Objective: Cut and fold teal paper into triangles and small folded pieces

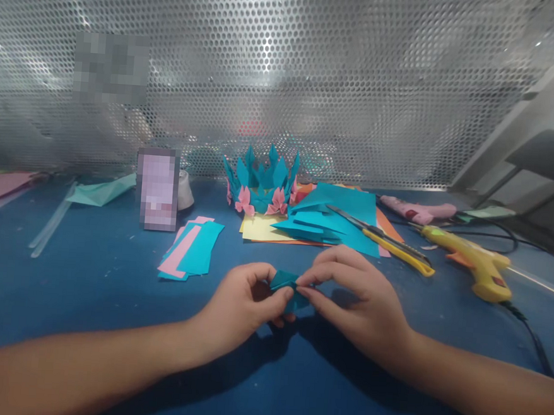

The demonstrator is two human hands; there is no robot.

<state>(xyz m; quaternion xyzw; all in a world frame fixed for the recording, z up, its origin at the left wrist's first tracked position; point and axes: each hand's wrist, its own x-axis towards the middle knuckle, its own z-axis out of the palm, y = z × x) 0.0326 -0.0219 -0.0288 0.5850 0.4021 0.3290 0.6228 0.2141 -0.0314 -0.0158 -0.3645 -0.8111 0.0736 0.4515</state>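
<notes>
A small folded piece of teal paper point(285, 279) is held up over the middle of the table between both hands. My left hand point(246, 297) grips it from the left, with the thumb in front and the fingers behind. My right hand point(356, 292) pinches its right edge between thumb and fingertips. Fingers hide part of the paper's folds. Behind the hands stands a teal paper crown point(262, 184) of pointed folded pieces, with pink folded-paper flowers point(245, 201) along its lower rim.
Teal sheets point(348, 203) lie beside a yellow utility knife point(404, 253). To the right are a yellow glue gun point(479, 263) and a pink glue gun point(419, 211). Teal and pink strips point(200, 249) and a blurred-out upright panel point(157, 189) are at left. A perforated metal wall point(285, 94) closes the back.
</notes>
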